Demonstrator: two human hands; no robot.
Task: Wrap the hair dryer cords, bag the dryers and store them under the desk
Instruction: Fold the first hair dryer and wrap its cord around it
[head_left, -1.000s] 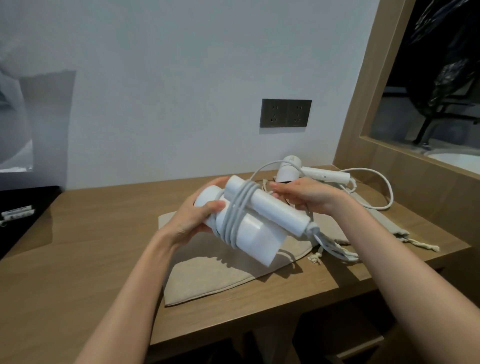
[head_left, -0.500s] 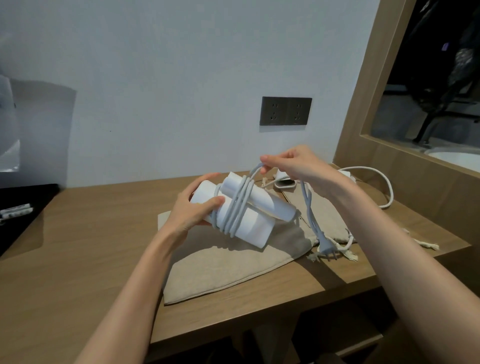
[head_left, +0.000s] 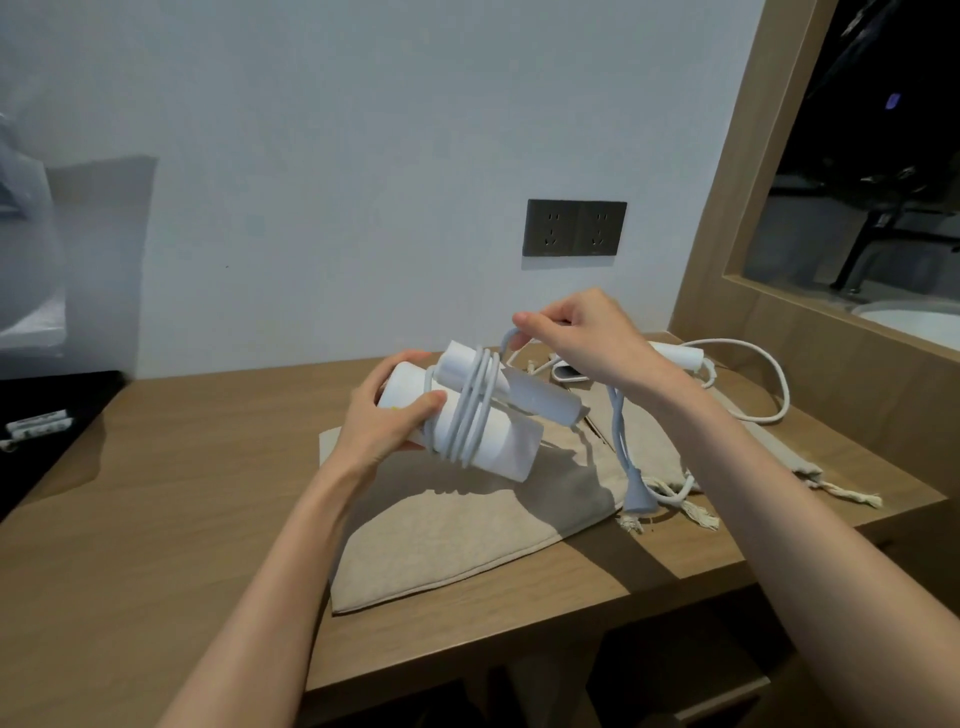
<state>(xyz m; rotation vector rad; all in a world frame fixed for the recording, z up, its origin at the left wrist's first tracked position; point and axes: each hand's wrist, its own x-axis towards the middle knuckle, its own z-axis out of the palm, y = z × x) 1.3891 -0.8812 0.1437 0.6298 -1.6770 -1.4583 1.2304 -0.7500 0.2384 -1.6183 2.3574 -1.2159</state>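
Wooden counter under a white wall, beige bag lying flat on it. Left hand grips the folded hair dryer above the bag, fingers curled round its body. Right hand pinches the cord up high, plug dangling.

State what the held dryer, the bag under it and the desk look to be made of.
Hair dryer: likely plastic, smooth matte white shell with soft highlights.
Bag: beige woven cloth, probably cotton or linen; visible texture, frayed drawstring ends.
Desk: wood or wood-look laminate, matte brown; the grain shows, but which one cannot be told.
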